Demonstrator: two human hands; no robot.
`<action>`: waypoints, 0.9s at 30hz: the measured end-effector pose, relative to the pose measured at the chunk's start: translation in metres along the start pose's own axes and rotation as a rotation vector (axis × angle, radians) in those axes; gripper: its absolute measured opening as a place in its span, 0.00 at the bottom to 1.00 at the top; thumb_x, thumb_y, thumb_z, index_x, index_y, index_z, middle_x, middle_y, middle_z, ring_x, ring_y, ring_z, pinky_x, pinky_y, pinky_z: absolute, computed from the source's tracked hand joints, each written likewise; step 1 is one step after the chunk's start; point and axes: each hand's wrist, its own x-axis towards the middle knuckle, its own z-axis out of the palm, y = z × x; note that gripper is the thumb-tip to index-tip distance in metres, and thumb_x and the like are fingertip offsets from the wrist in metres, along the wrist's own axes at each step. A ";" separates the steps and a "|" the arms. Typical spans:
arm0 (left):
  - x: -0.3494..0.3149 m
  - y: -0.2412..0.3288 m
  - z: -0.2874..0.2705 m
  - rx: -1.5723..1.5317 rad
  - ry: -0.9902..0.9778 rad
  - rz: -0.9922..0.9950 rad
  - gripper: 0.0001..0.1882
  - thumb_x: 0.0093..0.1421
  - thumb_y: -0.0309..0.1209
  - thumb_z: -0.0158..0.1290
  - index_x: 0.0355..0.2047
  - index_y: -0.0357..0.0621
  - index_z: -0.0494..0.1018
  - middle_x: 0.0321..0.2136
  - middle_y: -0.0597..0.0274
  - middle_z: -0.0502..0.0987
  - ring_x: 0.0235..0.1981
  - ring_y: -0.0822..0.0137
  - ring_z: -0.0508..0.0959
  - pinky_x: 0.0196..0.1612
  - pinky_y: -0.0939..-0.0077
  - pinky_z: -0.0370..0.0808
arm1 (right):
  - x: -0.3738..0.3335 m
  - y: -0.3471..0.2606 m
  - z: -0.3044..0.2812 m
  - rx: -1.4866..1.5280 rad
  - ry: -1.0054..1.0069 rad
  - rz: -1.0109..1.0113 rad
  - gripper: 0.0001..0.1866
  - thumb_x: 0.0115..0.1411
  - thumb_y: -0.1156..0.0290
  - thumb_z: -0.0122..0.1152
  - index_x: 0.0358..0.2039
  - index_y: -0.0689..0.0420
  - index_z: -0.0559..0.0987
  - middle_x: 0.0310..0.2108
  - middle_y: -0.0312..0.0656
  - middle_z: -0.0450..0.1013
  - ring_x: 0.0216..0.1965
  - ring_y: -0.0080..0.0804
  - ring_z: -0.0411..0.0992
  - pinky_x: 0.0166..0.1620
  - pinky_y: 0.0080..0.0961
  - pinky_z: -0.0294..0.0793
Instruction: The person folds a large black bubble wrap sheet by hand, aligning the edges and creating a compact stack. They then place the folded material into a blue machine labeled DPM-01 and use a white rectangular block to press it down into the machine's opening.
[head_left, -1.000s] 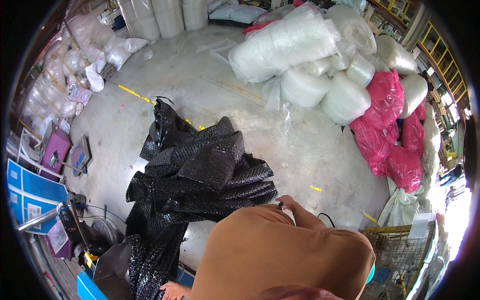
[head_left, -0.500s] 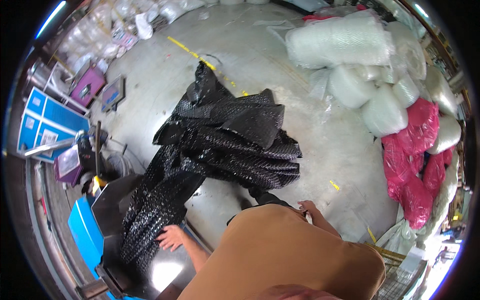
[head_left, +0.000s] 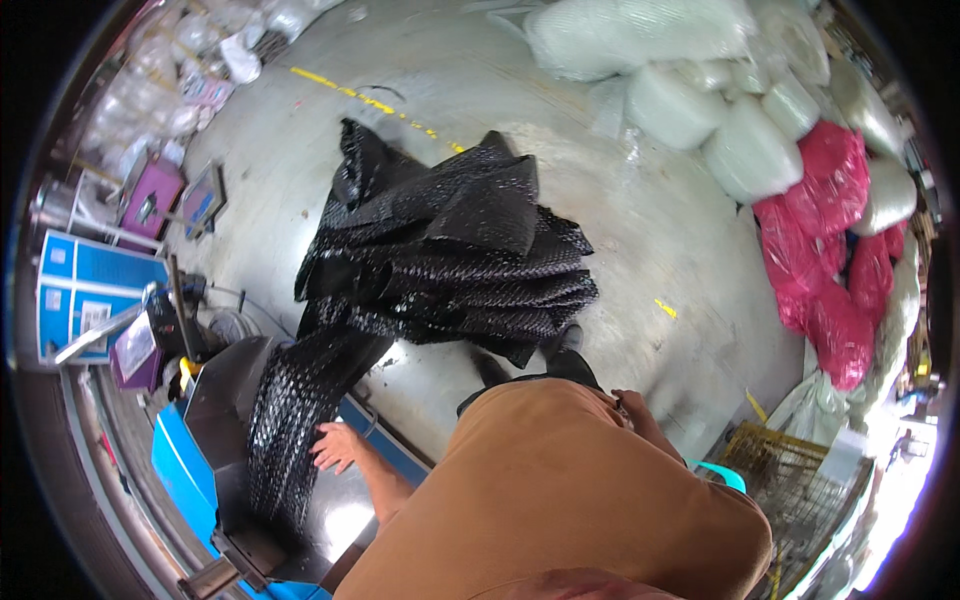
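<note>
A long black bubble-wrap sheet (head_left: 460, 270) lies in loose folds on the floor before me. One end of it rises leftward and runs down into the dark metal hopper (head_left: 225, 400) of a blue machine (head_left: 183, 450). My left hand (head_left: 338, 447) rests at the right edge of this strip, fingers spread and lightly touching it, gripping nothing. Close by my waist on the right is my right hand (head_left: 630, 404), apart from the sheet; its fingers are partly hidden and hard to make out.
Clear bubble-wrap rolls (head_left: 750, 150) and pink plastic bundles (head_left: 835, 290) are heaped at the right. A blue-and-white box (head_left: 95, 290) and a purple device (head_left: 135, 355) stand at the left. A wire cage (head_left: 770, 470) is at the lower right; clear bags (head_left: 150, 100) fill the far left.
My view has shifted, so the rolls and bundles sit higher. The strip in the hopper looks narrower and straighter. My left hand stays beside it; my right hand stays near my waist.
</note>
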 end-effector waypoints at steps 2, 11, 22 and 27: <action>0.000 0.002 0.001 0.043 0.059 0.015 0.42 0.67 0.62 0.37 0.68 0.41 0.65 0.68 0.34 0.63 0.69 0.34 0.64 0.62 0.21 0.58 | 0.002 0.001 -0.018 0.016 0.016 0.016 0.21 0.63 0.57 0.66 0.44 0.64 0.84 0.42 0.48 0.80 0.37 0.36 0.77 0.39 0.36 0.78; -0.106 0.028 -0.077 0.006 -0.079 0.245 0.45 0.66 0.65 0.44 0.71 0.44 0.60 0.63 0.45 0.71 0.63 0.36 0.71 0.60 0.34 0.67 | 0.067 0.032 -0.111 0.397 0.158 -0.053 0.25 0.59 0.56 0.70 0.49 0.62 0.81 0.38 0.48 0.80 0.31 0.36 0.78 0.32 0.38 0.78; -0.540 0.127 -0.249 -0.401 -0.951 1.026 0.55 0.62 0.60 0.58 0.71 0.27 0.49 0.59 0.30 0.70 0.57 0.38 0.76 0.59 0.49 0.74 | 0.041 0.111 -0.260 0.758 0.341 0.104 0.21 0.62 0.55 0.66 0.51 0.51 0.81 0.40 0.44 0.81 0.35 0.35 0.80 0.32 0.34 0.78; -0.689 0.143 -0.364 -0.361 -1.337 1.579 0.57 0.61 0.56 0.61 0.73 0.29 0.44 0.69 0.30 0.58 0.69 0.37 0.63 0.70 0.52 0.62 | 0.110 0.272 -0.219 0.694 0.597 -0.233 0.22 0.66 0.62 0.55 0.60 0.51 0.75 0.42 0.47 0.80 0.42 0.40 0.79 0.39 0.41 0.79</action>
